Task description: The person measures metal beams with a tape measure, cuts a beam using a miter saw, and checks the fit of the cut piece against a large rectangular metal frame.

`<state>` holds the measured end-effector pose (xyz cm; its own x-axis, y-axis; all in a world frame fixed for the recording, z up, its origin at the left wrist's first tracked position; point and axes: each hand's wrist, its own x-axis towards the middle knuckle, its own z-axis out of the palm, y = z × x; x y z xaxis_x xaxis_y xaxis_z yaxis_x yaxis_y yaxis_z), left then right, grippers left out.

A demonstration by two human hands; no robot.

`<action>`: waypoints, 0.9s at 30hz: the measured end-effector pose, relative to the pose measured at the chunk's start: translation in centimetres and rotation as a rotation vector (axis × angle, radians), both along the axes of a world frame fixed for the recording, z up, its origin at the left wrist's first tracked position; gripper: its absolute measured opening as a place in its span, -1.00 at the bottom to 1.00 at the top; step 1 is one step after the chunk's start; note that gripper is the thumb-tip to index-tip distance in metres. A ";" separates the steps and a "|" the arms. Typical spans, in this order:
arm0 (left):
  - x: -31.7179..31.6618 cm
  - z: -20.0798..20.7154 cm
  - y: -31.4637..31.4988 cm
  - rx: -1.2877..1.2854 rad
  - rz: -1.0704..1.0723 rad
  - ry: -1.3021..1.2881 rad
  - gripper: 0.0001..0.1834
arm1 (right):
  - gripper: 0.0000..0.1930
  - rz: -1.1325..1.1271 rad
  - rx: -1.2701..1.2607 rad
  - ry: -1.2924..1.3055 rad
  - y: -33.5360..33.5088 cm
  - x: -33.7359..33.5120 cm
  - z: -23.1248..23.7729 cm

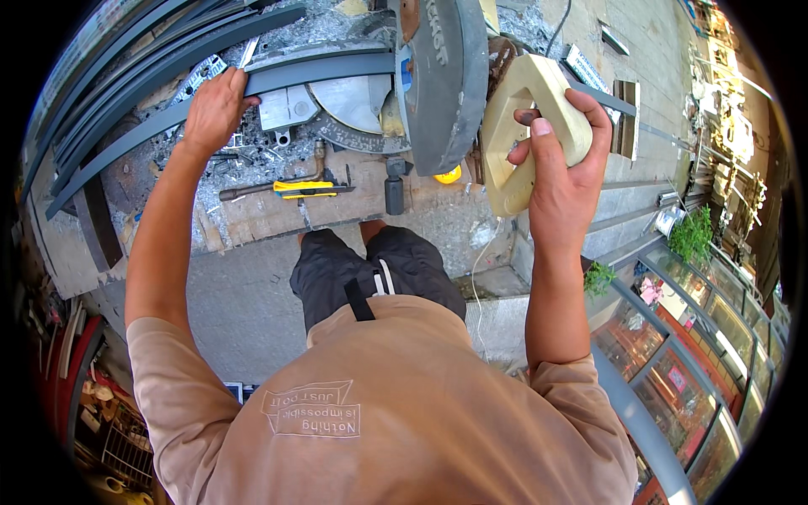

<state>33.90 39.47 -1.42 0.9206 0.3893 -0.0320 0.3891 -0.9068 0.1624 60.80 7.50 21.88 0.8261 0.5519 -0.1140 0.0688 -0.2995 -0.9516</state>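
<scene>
My left hand [217, 109] presses down on a long dark grey metal profile [328, 71], its fingers curled over the strip. The profile lies across the bed of a mitre saw and passes behind the saw's grey blade guard [446, 93]. My right hand [562, 168] is closed around the cream-coloured loop handle [560, 97] of the saw, thumb and fingers wrapped through its opening. The saw head hangs in front of the strip. Its guard covers the blade, so I cannot tell whether the blade touches the metal. A silver turntable [353, 99] shows under the profile.
More grey profiles [160, 50] are stacked at the far left. Along the bench's near edge lie a yellow-handled tool [305, 187], a wrench [252, 189], a black knob [394, 189] and a round yellow object [448, 175]. Metal shavings litter the bench. A thin cable [476, 286] hangs at the right.
</scene>
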 end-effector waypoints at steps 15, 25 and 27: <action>-0.2 0.0 -0.1 -0.007 0.007 -0.018 -0.56 | -0.53 0.000 -0.007 -0.029 0.4 0.2 0.2; 0.1 0.5 -0.1 -0.043 0.030 -0.003 -0.59 | -0.57 0.014 -0.069 -0.082 1.1 0.9 1.1; 0.2 0.7 -0.2 -0.059 0.041 0.019 -0.56 | -0.57 0.005 -0.064 -0.077 0.7 0.5 0.8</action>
